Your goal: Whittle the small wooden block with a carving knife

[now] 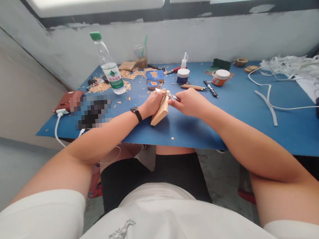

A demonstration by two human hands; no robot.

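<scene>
Left grip (153, 103): closed around the upper part of a wooden block (160, 114), near the front edge of the worktop (235, 98). Block position: between both grips, tilted, near end toward the body. Contact between block and worktop: cannot tell. At the far end of the block, a pale round wooden part (163, 91); separate or carved in one piece, cannot tell. Right grip (189, 101): closed, pinching a small metal tool (172, 96) directed at the far end of the block. Exact tool type: hidden by the fingers.

Legible markings: on the plastic bottle (111, 77) with green cap, red characters 农夫山泉 under a green mountain emblem; smaller print on the green band, unreadable. On the white shirt (145, 223), a dark logo, set aslant, with "OUTDOOR" readable and the remaining lettering unclear. On the white-lidded orange jar (220, 78), print too small to read. Beyond the block: blue-painted pieces (155, 76) with orange motifs, near loose wood shavings (134, 74).
</scene>
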